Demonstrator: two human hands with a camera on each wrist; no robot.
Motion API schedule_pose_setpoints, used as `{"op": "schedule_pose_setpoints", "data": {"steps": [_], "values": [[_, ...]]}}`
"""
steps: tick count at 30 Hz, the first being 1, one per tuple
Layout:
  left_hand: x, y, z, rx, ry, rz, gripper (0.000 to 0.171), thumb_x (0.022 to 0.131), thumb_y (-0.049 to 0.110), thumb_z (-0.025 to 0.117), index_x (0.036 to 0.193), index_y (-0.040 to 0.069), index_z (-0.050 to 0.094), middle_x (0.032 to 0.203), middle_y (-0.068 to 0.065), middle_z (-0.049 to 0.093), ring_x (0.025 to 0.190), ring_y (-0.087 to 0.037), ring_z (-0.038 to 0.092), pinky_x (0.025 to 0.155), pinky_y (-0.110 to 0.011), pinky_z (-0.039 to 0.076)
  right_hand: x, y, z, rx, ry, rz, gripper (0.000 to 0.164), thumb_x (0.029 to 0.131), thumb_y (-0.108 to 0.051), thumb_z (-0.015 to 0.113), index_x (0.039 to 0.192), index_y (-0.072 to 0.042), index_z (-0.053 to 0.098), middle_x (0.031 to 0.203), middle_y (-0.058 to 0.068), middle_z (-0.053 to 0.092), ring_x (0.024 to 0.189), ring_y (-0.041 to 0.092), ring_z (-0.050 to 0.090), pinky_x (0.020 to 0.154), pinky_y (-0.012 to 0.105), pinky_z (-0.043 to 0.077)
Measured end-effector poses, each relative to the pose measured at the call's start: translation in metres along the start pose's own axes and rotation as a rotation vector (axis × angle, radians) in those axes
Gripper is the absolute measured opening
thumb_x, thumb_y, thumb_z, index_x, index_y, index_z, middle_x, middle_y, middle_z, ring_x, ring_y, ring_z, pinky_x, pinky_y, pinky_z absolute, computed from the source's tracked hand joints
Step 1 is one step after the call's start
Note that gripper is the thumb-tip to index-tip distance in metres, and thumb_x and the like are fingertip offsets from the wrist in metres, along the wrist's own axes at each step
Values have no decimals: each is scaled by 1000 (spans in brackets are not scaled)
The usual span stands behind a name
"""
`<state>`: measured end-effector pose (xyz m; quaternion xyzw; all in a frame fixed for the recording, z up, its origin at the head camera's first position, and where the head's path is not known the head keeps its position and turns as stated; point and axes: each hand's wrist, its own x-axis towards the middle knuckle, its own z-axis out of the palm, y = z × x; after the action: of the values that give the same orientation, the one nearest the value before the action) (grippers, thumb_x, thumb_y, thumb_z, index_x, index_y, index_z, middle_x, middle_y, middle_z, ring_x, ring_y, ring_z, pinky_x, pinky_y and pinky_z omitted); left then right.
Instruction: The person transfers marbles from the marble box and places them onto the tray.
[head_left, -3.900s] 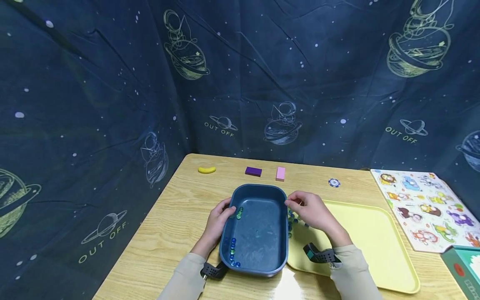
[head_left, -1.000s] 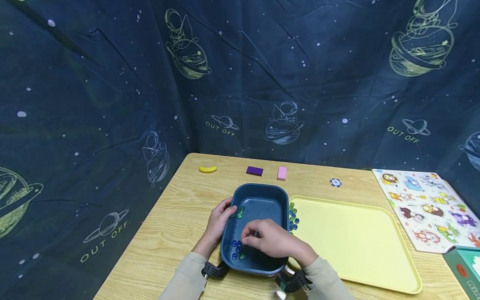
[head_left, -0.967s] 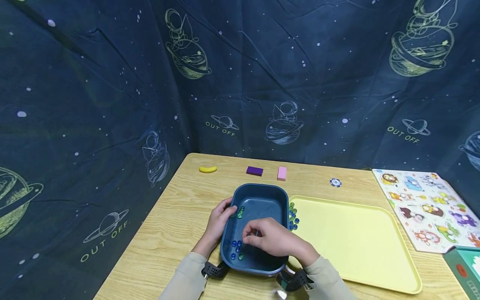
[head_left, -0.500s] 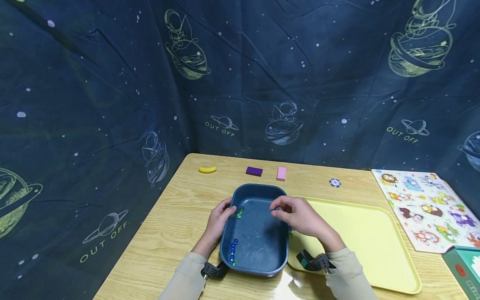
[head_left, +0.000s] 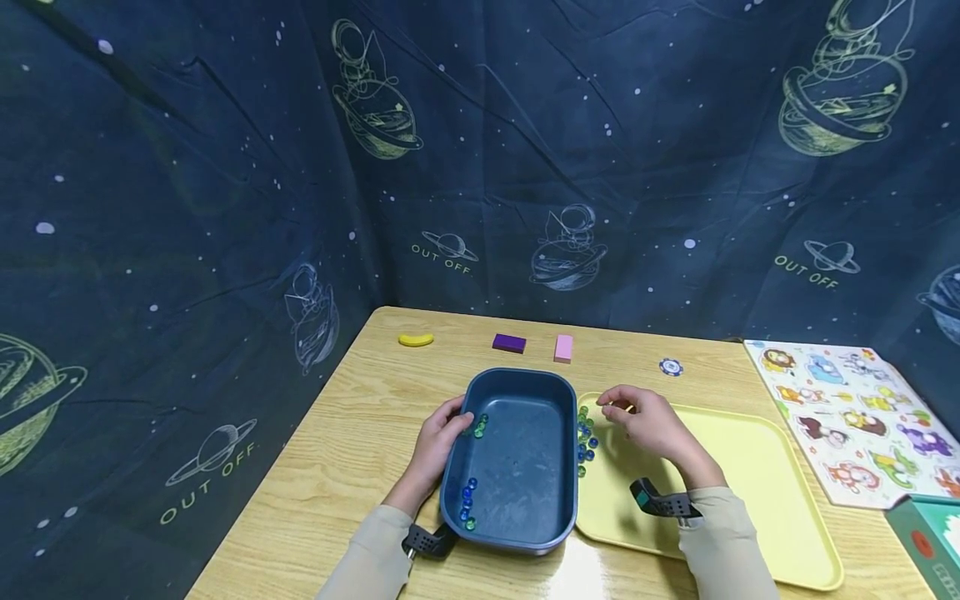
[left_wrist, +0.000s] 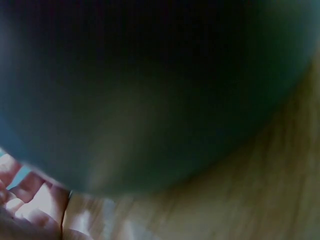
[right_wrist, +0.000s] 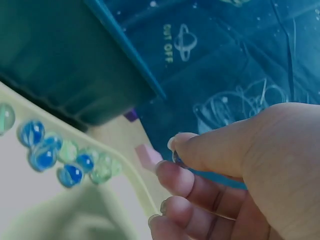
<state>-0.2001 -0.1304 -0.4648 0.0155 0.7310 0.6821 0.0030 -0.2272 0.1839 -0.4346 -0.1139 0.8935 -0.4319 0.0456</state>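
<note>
My left hand [head_left: 438,437] holds the left rim of a dark blue bin [head_left: 517,467], thumb over the edge. Inside the bin, several green marbles [head_left: 481,427] lie near that thumb, and several blue marbles [head_left: 467,502] with a green one line the lower left wall. My right hand [head_left: 647,423] is above the yellow tray [head_left: 720,467], thumb and index finger pinching a small dark blue marble [right_wrist: 178,160]. Blue and green marbles [right_wrist: 42,156] lie along the tray's left edge, below and beside the fingers. A blurred dark shape [left_wrist: 135,100] fills most of the left wrist view.
At the back of the table lie a yellow banana-shaped piece [head_left: 416,340], a purple block [head_left: 509,343], a pink block [head_left: 563,348] and a blue-white poker chip [head_left: 671,367]. An animal puzzle board [head_left: 855,408] and a green box [head_left: 926,533] stand at right.
My right hand was among the marbles in the bin, then rose and moved right over the tray with one pinched. The marbles left in the bin shifted. My left hand stayed put.
</note>
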Motion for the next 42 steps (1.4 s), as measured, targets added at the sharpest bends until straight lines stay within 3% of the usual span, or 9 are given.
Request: {"op": "schedule_pose_setpoints", "data": {"steps": [10, 19, 29, 35, 42], "values": [[-1, 0, 0, 0, 3, -17, 39, 91, 15, 51, 127, 0, 49, 120, -22, 52, 92, -15, 50, 84, -34, 40, 1, 20, 1, -102, -8, 0, 10, 85, -14, 60, 93, -7, 64, 76, 4, 60, 65, 15, 51, 59, 29, 41], [0, 0, 0, 8, -3, -19, 37, 92, 15, 50, 127, 2, 50, 121, -19, 53, 94, -16, 50, 84, -30, 40, 1, 32, 3, -114, -26, 52, 11, 87, -16, 59, 91, -8, 64, 75, 1, 61, 62, 12, 50, 56, 28, 39], [-1, 1, 1, -3, 8, -18, 38, 91, 13, 51, 127, 1, 50, 121, -21, 52, 94, -16, 50, 86, -35, 40, 1, 32, 4, -104, -36, 61, 13, 87, -18, 58, 92, -8, 64, 74, 2, 62, 61, 13, 50, 54, 27, 38], [0, 1, 1, 2, 0, -14, 38, 91, 13, 51, 127, 1, 49, 121, -20, 52, 94, -16, 50, 86, -35, 40, 1, 20, 0, -126, -18, 16, 14, 88, -19, 58, 95, -9, 64, 74, 3, 60, 63, 14, 49, 58, 30, 39], [0, 1, 1, 7, 6, -17, 38, 91, 14, 51, 127, 1, 49, 121, -20, 52, 94, -16, 50, 85, -33, 40, -5, -22, 1, -42, -25, -68, 18, 89, -21, 57, 99, -8, 64, 79, 7, 62, 65, 19, 54, 55, 30, 45]]}}
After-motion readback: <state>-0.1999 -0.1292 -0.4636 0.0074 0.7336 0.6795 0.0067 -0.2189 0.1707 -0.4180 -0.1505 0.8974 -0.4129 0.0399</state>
